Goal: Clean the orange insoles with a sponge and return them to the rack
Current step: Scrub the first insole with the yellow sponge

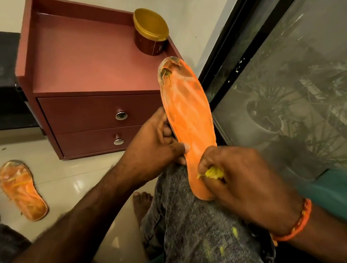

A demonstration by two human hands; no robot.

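Left hand [158, 142] pinches the orange insole's [187, 111] edge; right hand [239, 177] below grips a yellow sponge [213, 173] against its heel.

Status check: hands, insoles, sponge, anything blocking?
Left hand grips the held insole on the knee. Right hand pinches yellow sponge against its heel end. Second insole on the floor. Nothing blocking.

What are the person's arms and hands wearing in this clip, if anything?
Both forearms are bare, with no sleeves in view and no gloves on the left hand or the right hand. The only thing worn is an orange braided thread band around the right wrist. No rings or watch can be seen.
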